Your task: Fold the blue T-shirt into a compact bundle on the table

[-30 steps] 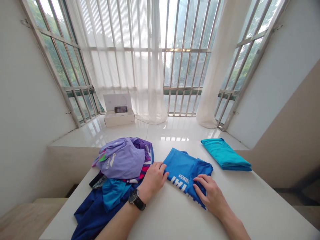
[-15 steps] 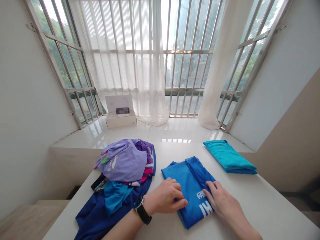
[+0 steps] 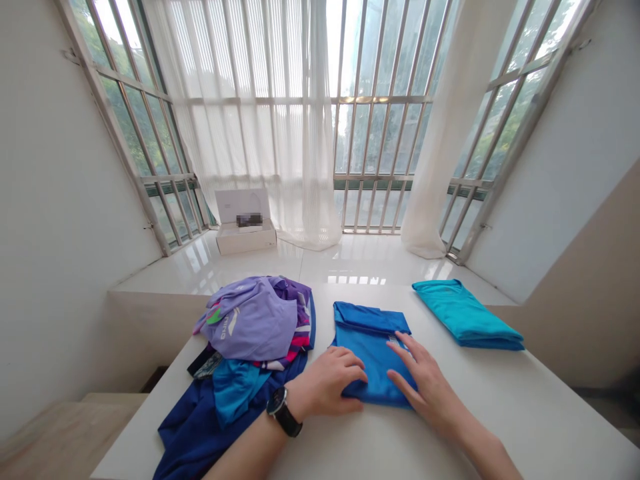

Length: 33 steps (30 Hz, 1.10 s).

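A blue sports shirt [image 3: 367, 353] lies folded into a compact rectangle on the white table. A folded-over band runs across its far edge, and part of its white print shows near my right fingers. My left hand [image 3: 333, 380], with a black watch [image 3: 283, 410] on the wrist, rests at the shirt's left edge. Its fingers are bent over the cloth, with the thumb apart at the near corner. My right hand [image 3: 425, 373] lies along the right side, fingers spread and touching the cloth.
To the left is a loose heap of clothes, with a lilac top [image 3: 255, 320] over navy cloth [image 3: 195, 420]. A folded turquoise garment [image 3: 465, 313] lies at the right on the white table [image 3: 500, 400]. An open white box [image 3: 247, 239] stands on the sill before barred windows.
The blue shirt has turned so that its folded band runs crosswise at the far edge, and its near edge sits farther away. My right fingers have spread. The view has shifted slightly.
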Available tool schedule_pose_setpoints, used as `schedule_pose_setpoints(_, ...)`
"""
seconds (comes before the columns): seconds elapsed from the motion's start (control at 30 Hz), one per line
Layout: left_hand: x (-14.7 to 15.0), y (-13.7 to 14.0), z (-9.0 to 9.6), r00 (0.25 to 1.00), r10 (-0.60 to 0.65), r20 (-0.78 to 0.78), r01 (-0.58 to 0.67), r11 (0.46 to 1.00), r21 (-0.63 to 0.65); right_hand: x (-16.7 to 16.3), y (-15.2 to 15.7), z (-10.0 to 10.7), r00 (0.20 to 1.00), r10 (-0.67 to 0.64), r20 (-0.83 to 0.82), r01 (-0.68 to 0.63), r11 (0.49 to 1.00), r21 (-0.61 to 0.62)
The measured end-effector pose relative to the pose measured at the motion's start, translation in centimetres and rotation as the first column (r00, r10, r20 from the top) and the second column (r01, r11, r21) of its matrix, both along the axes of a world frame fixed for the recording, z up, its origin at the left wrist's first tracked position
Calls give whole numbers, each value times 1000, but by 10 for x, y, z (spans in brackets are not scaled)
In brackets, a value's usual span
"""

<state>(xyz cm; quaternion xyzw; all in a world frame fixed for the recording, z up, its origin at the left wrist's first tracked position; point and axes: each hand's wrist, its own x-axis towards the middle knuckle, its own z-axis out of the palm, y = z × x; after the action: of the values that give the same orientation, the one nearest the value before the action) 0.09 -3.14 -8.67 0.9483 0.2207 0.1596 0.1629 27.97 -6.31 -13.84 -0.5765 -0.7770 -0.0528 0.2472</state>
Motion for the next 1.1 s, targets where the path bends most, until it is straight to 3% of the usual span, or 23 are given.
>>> schedule_pose_setpoints(0.07, -5, 3, 4, 996, 61, -69, -60, 998, 24, -5, -17, 0, 996, 85, -7, -86, 995, -51)
schedule_pose_setpoints(0.17, -9, 5, 10, 986, 98, -138, -93, 995, 45, -7, -31, 2, 993, 111, -30, -113, 986, -118)
schedule_pose_setpoints(0.43, 6, -3, 4, 960, 223, -172, -190, 963, 191, -15, -37, 12, 988, 148, -52, -155, 974, -168)
schedule_pose_setpoints(0.63, 7, 5, -5, 919, 388, -72, -383, 921, 68, -10, -35, 6, 989, 107, -102, -114, 991, -66)
schedule_pose_setpoints(0.77, 2, 10, -8, 892, 450, -53, -450, 893, 11, -3, -29, 3, 980, 109, -167, -121, 990, -66)
schedule_pose_setpoints(1.1, -11, 16, -4, 957, 288, -21, -289, 957, -32, 11, -14, 10, 901, 155, -406, -187, 981, -41)
